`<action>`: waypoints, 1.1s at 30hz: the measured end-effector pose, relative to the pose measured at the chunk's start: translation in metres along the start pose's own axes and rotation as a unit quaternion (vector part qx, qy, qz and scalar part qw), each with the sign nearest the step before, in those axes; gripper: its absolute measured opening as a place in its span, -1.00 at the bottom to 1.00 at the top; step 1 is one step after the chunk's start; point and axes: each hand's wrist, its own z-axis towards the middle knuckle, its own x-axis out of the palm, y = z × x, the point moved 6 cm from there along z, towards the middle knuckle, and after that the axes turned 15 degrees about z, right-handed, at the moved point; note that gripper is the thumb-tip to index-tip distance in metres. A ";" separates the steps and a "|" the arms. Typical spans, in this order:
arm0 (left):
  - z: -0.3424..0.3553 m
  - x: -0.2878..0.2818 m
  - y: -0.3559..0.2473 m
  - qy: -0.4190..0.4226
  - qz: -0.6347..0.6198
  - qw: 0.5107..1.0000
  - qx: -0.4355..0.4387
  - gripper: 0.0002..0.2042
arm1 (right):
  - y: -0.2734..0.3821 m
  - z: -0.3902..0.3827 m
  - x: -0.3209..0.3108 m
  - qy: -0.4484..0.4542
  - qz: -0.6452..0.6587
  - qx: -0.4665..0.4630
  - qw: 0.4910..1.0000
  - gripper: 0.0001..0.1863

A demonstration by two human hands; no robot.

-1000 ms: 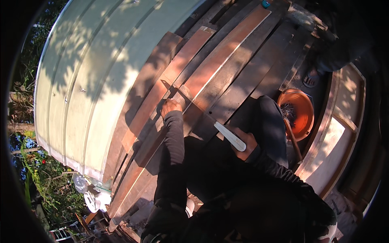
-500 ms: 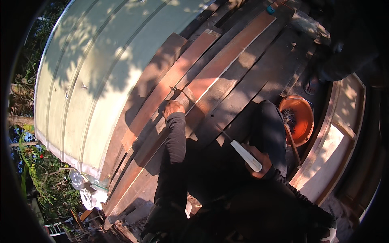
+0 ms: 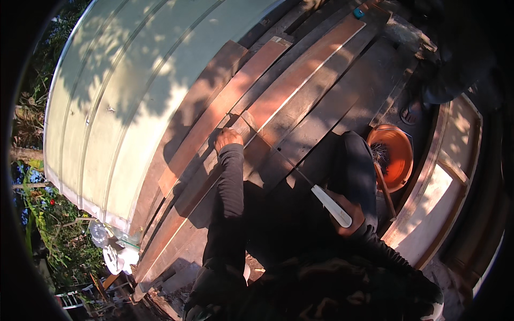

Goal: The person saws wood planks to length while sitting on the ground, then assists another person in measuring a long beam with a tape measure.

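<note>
Handsaw: ours, white-handled with a thin metal blade (image 3: 331, 205), crosses the long, flat, reddish-brown wooden board (image 3: 308, 69).
Right hand (image 3: 351, 214): wrapped around the handle, right of the board.
Left hand (image 3: 228, 139): curled at the board; we cannot tell whether it grips.
Bucket: round, orange (image 3: 397, 163), right of the board.

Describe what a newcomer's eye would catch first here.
The large, sun-dappled pale-green panel spreads across the left. The bright orange bucket stands out at right, beside the person's knee. Right of centre, the right hand grips a tool's white handle.
</note>
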 end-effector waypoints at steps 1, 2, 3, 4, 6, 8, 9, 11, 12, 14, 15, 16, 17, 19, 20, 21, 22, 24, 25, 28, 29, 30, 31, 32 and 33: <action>-0.001 0.001 -0.002 0.019 0.002 1.000 0.000 -0.71 | 0.004 -0.001 -0.003 -0.015 0.033 -0.003 0.999 -0.42; 0.002 0.003 0.004 0.033 -0.010 0.999 0.001 -0.70 | 0.007 0.004 -0.010 -0.012 0.036 -0.027 0.999 -0.43; 0.003 0.003 0.005 0.027 -0.007 1.000 -0.001 -0.69 | 0.008 0.009 -0.018 -0.011 0.041 -0.049 0.998 -0.45; 0.003 0.003 0.005 0.020 -0.005 1.000 -0.003 -0.68 | 0.000 0.015 -0.026 -0.013 0.083 -0.029 0.996 -0.46; 0.006 0.001 0.006 0.031 -0.015 0.999 -0.011 -0.65 | 0.000 0.022 -0.037 0.027 0.083 -0.024 0.996 -0.45; 0.007 0.001 0.008 0.027 -0.022 0.999 -0.007 -0.65 | -0.006 0.024 -0.044 0.046 0.096 0.001 0.994 -0.44; 0.006 0.002 0.010 0.026 -0.025 0.999 -0.008 -0.65 | -0.008 0.027 -0.047 0.059 0.106 0.029 0.992 -0.44; 0.003 -0.002 0.002 0.021 -0.032 0.999 -0.001 -0.65 | 0.000 0.026 -0.048 0.065 0.087 0.021 0.994 -0.44; 0.000 -0.006 -0.001 0.019 -0.032 0.999 0.002 -0.66 | 0.012 0.024 -0.041 0.059 0.062 -0.015 0.996 -0.43; -0.004 -0.012 -0.002 0.047 -0.023 0.999 -0.009 -0.64 | 0.029 0.010 -0.019 0.040 0.022 -0.057 0.997 -0.42; -0.006 -0.012 0.000 0.062 -0.019 0.998 -0.015 -0.64 | 0.027 0.000 -0.004 0.059 0.024 -0.018 0.998 -0.43; -0.009 -0.011 0.002 0.056 -0.020 0.998 -0.016 -0.64 | 0.021 -0.014 0.009 0.044 -0.004 -0.030 0.999 -0.45; -0.010 -0.012 0.003 0.046 -0.019 0.999 -0.016 -0.64 | 0.020 -0.018 0.018 0.028 -0.031 -0.047 0.998 -0.46; -0.004 -0.014 0.006 0.024 -0.013 0.999 -0.020 -0.67 | 0.020 -0.012 0.020 0.011 -0.022 -0.090 0.996 -0.49; -0.004 -0.010 0.011 0.018 -0.003 1.000 -0.023 -0.68 | 0.018 -0.012 0.023 0.004 -0.013 -0.106 0.994 -0.51; -0.005 -0.005 0.010 0.017 -0.001 1.000 -0.022 -0.70 | 0.012 0.004 0.024 0.005 0.000 -0.117 0.993 -0.49; -0.009 -0.010 -0.003 0.029 -0.009 0.999 -0.021 -0.70 | -0.001 0.027 0.027 0.008 0.010 -0.002 1.000 -0.48; -0.005 -0.013 -0.009 0.020 -0.022 0.999 -0.016 -0.70 | -0.022 0.079 0.050 0.015 0.035 -0.080 0.996 -0.47; -0.005 -0.012 -0.002 0.017 -0.022 0.999 -0.021 -0.70 | -0.028 0.083 0.055 0.010 0.038 -0.085 0.996 -0.47; -0.011 -0.010 -0.003 0.042 -0.029 0.998 -0.024 -0.70 | -0.025 0.067 0.053 -0.003 0.011 -0.108 0.994 -0.41; -0.007 -0.012 0.001 0.044 -0.039 0.998 -0.032 -0.71 | -0.041 0.046 0.045 -0.013 0.012 -0.080 0.997 -0.40; -0.008 -0.014 0.008 0.018 -0.029 0.999 -0.035 -0.72 | -0.034 0.022 0.034 0.014 -0.023 -0.044 0.999 -0.41; -0.012 -0.017 0.005 -0.009 -0.021 0.999 -0.033 -0.73 | -0.032 0.006 0.029 0.019 -0.013 -0.033 0.999 -0.42; -0.018 -0.017 0.001 -0.029 -0.014 0.999 -0.028 -0.73 | -0.027 -0.013 0.026 0.019 -0.001 -0.015 1.000 -0.43; -0.021 -0.016 -0.002 -0.039 -0.009 0.999 -0.026 -0.74 | -0.019 -0.020 0.025 0.010 -0.076 -0.061 0.995 -0.44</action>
